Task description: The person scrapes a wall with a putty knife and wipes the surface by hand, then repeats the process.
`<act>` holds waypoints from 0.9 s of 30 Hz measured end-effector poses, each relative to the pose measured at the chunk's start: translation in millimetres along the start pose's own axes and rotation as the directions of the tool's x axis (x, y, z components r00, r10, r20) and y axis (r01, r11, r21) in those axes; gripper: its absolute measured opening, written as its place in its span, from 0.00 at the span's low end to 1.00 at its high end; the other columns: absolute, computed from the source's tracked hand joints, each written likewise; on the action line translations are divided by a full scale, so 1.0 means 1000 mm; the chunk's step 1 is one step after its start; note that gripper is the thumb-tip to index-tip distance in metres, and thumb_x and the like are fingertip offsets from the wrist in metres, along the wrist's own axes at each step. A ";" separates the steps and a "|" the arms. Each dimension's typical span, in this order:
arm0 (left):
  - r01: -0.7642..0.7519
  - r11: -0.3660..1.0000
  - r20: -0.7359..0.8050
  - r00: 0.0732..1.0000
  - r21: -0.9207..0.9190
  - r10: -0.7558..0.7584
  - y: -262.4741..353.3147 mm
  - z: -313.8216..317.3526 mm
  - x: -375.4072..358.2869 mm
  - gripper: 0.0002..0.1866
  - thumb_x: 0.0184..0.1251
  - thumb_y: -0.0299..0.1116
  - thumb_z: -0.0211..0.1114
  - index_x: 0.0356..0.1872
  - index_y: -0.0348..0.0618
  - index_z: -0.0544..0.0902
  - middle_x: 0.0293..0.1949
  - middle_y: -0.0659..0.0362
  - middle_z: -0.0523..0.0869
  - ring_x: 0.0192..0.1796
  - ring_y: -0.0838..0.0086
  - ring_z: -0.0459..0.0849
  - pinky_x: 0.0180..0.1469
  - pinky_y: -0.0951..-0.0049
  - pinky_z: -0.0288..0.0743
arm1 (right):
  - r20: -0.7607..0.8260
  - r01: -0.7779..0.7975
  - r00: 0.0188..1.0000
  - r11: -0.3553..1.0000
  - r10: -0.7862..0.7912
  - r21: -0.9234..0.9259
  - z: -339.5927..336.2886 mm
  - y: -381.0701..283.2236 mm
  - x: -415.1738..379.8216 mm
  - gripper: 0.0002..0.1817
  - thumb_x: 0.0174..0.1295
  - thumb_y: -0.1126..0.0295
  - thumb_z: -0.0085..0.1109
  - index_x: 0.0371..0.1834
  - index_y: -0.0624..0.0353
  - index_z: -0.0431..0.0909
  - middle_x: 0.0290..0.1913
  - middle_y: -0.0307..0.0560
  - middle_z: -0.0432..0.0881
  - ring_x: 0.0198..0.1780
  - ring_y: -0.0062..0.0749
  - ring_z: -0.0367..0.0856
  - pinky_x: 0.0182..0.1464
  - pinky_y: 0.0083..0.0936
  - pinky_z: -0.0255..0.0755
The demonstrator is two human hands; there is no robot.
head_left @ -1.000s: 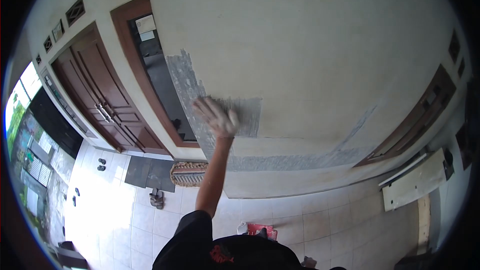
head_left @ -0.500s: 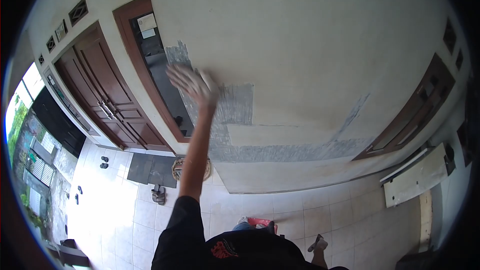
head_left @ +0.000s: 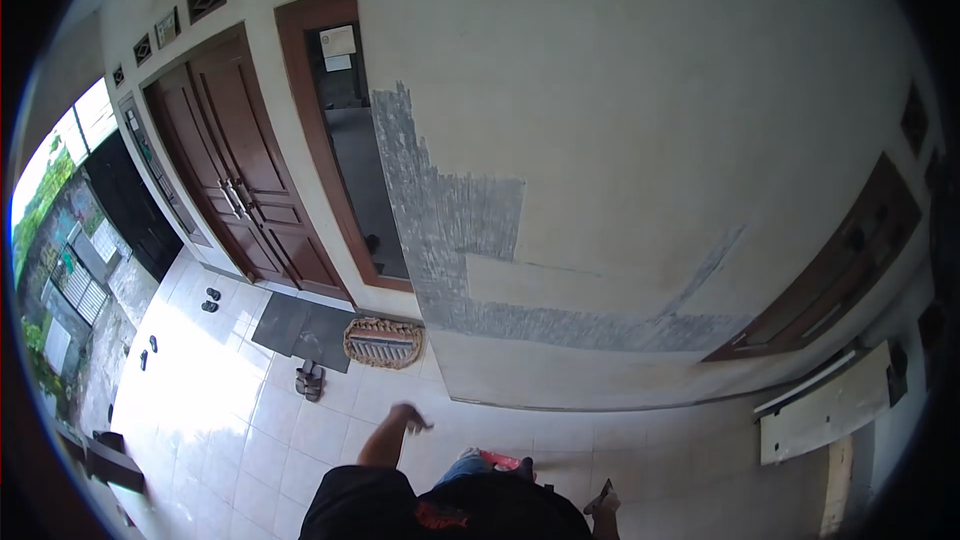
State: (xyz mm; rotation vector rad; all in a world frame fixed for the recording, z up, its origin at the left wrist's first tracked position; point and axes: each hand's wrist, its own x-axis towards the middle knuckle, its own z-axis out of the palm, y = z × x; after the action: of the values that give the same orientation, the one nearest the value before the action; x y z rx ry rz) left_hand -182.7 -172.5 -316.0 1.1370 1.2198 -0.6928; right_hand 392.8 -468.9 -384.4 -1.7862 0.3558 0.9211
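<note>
My left hand (head_left: 408,418) hangs low in front of my body, over the tiled floor. Its fingers are loosely bent and apart, with nothing visible in them. At the lower right, my right hand (head_left: 604,506) is closed around a small flat tool that looks like a scraper (head_left: 607,489), its thin end pointing up. Ahead stands a pale wall (head_left: 620,100) with rough grey scraped patches (head_left: 480,210) along its left edge and in a band lower down. Neither hand touches the wall.
A red object (head_left: 503,460), partly hidden by my body, is low in front of me. A woven doormat (head_left: 384,342), dark mats (head_left: 300,330) and sandals (head_left: 309,380) lie by the brown double door (head_left: 235,160). A white panel (head_left: 826,405) leans at the right.
My left hand has come off the grey patch and dropped down to waist height. The right hand with the scraper has shifted slightly left. The view has tilted a little.
</note>
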 end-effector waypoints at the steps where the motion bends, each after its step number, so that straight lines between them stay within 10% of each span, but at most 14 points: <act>1: -0.039 0.996 -0.050 0.998 -0.085 0.034 -0.003 0.022 0.007 0.44 0.64 0.69 0.53 0.70 0.43 0.66 0.65 0.45 0.76 0.65 0.56 0.77 0.65 0.47 0.67 | 0.047 0.038 0.998 0.994 -0.043 0.100 0.014 -0.008 0.006 0.17 0.66 0.57 0.57 0.30 0.61 0.78 0.19 0.42 0.74 0.14 0.33 0.71 0.19 0.37 0.66; 3: -0.120 0.959 -0.147 0.986 -0.256 0.084 -0.018 0.066 0.020 0.45 0.66 0.71 0.46 0.71 0.44 0.63 0.64 0.45 0.76 0.66 0.55 0.76 0.65 0.41 0.65 | 0.153 0.076 0.979 0.935 -0.136 0.346 0.056 -0.026 0.015 0.17 0.66 0.56 0.57 0.30 0.60 0.78 0.18 0.42 0.73 0.13 0.33 0.70 0.18 0.37 0.65; 4: -0.148 0.928 -0.188 0.978 -0.343 0.087 -0.033 0.087 0.021 0.45 0.67 0.72 0.43 0.71 0.44 0.62 0.64 0.46 0.77 0.66 0.54 0.76 0.65 0.39 0.64 | 0.318 0.168 0.940 0.979 -0.123 -0.118 0.068 -0.084 -0.082 0.20 0.68 0.51 0.57 0.29 0.57 0.77 0.18 0.37 0.70 0.14 0.28 0.68 0.17 0.31 0.59; 5: -0.155 0.897 -0.286 0.958 -0.413 0.034 -0.030 0.089 0.018 0.43 0.69 0.72 0.37 0.70 0.44 0.63 0.64 0.46 0.77 0.66 0.53 0.76 0.66 0.37 0.63 | 0.357 0.232 0.921 0.956 -0.156 -0.180 0.097 -0.102 -0.103 0.20 0.67 0.50 0.57 0.27 0.55 0.76 0.18 0.35 0.69 0.15 0.24 0.67 0.17 0.27 0.57; 12: -0.702 0.570 -0.733 0.637 -0.426 0.238 0.056 0.074 -0.102 0.28 0.78 0.53 0.48 0.58 0.36 0.73 0.37 0.53 0.85 0.42 0.71 0.84 0.48 0.70 0.77 | 0.757 0.576 0.611 0.787 -0.232 -0.223 0.288 -0.178 -0.285 0.18 0.69 0.56 0.58 0.23 0.49 0.70 0.19 0.30 0.66 0.17 0.13 0.62 0.18 0.18 0.53; 15: -0.910 0.331 -0.790 0.389 -0.250 0.473 0.116 0.038 -0.199 0.26 0.81 0.47 0.43 0.68 0.40 0.64 0.45 0.53 0.84 0.50 0.72 0.83 0.50 0.70 0.74 | 0.929 0.678 0.253 0.735 -0.270 0.029 0.397 -0.207 -0.406 0.14 0.71 0.61 0.56 0.28 0.52 0.70 0.19 0.29 0.67 0.17 0.11 0.62 0.19 0.17 0.55; 20: -1.000 -0.020 -0.915 -0.014 0.007 0.404 0.174 -0.035 -0.303 0.29 0.79 0.36 0.50 0.75 0.41 0.53 0.44 0.57 0.79 0.41 0.77 0.78 0.41 0.75 0.73 | 0.891 0.682 0.015 0.656 -0.455 0.324 0.489 -0.220 -0.524 0.15 0.71 0.63 0.56 0.28 0.58 0.71 0.21 0.31 0.69 0.19 0.13 0.65 0.22 0.19 0.59; 27: -0.997 0.072 -0.947 0.019 0.004 0.322 0.168 -0.095 -0.337 0.31 0.77 0.33 0.52 0.78 0.46 0.54 0.46 0.59 0.82 0.27 0.85 0.69 0.31 0.80 0.70 | 0.698 0.769 -0.003 0.444 -0.716 0.459 0.547 -0.210 -0.555 0.19 0.72 0.64 0.54 0.24 0.64 0.70 0.26 0.38 0.75 0.27 0.19 0.71 0.31 0.24 0.66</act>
State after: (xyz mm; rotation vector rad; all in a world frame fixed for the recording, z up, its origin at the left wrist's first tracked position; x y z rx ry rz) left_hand -152.2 -79.4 60.2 1.1395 1.0253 1.4133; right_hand -70.9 6.0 74.2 -1.0041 -1.2561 0.8134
